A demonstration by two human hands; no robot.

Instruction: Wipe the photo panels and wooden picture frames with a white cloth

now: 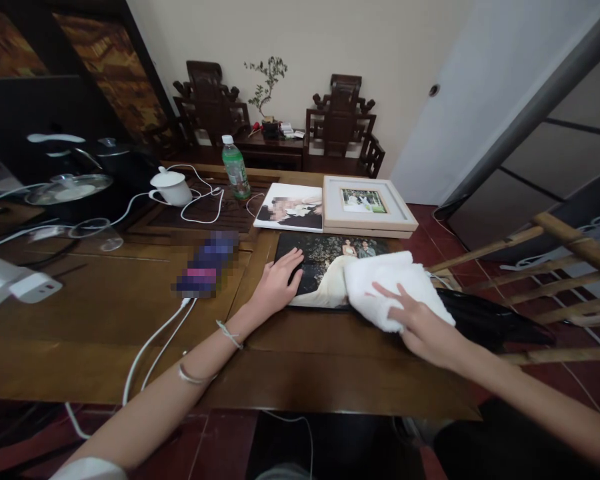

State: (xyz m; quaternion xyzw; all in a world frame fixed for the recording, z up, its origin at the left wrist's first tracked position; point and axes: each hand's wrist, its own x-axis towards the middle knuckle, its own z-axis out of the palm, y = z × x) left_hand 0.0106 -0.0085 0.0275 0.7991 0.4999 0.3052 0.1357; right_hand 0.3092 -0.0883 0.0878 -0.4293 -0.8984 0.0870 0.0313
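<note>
A dark photo panel (320,267) with a picture of two people, one in a long white dress, lies flat on the wooden table. On its left edge rests my left hand (279,281), fingers stretched out and holding nothing. My right hand (420,327) presses a folded white towel (387,283) onto the panel's right part, with some fingers spread over the cloth. The towel covers that side of the picture. Just behind the panel are a smaller white-edged photo print (293,208) and a light wooden picture frame (405,223).
A phone (207,263) with white cables lies left of my left hand. Farther back stand a green-labelled bottle (236,170), a lidded white cup (173,189) and a glass-lidded pot (70,193). A clear plastic cup (97,233) lies nearby. A bamboo chair (575,267) is at the right.
</note>
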